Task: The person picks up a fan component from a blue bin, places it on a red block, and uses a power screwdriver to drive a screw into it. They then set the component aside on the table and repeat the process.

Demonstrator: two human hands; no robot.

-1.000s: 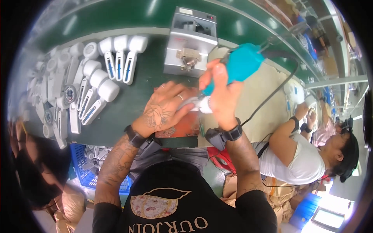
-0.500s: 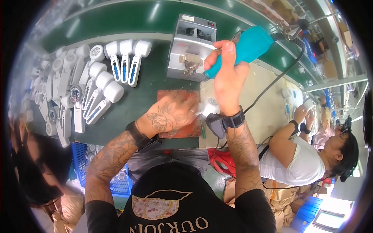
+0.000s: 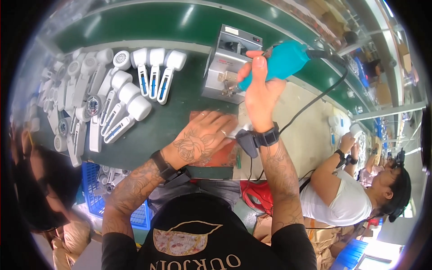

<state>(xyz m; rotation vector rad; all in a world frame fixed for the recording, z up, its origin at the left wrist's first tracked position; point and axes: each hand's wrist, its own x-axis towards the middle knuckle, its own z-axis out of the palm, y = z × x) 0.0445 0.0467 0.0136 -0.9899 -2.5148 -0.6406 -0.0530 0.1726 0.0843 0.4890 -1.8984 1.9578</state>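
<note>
Closest to me, my left hand (image 3: 202, 139) lies flat, palm down and fingers spread, on a white plastic part that shows only as a pale edge (image 3: 240, 130) past my fingertips; it rests on a reddish-brown work mat (image 3: 225, 155) at the near edge of the bench, pressed there, I judge, so it cannot slide. Just above it, my right hand (image 3: 261, 96) is lifted clear of the mat, fingers wrapped tight around the grip of a teal electric screwdriver (image 3: 281, 60); its black cable (image 3: 315, 101) trails off to my right, slack enough not to drag the tool. The bit end is hidden behind my fingers. Directly beyond the tool stands a grey metal screw feeder box (image 3: 225, 63), near enough to serve the driver. To my left, on the dark green bench top (image 3: 180, 112), white handheld fan housings (image 3: 121, 103) lie in rows, handles toward me, with a blue crate (image 3: 92, 180) below the bench edge. Far right, another person in a white shirt (image 3: 337, 202) works at their own station.
</note>
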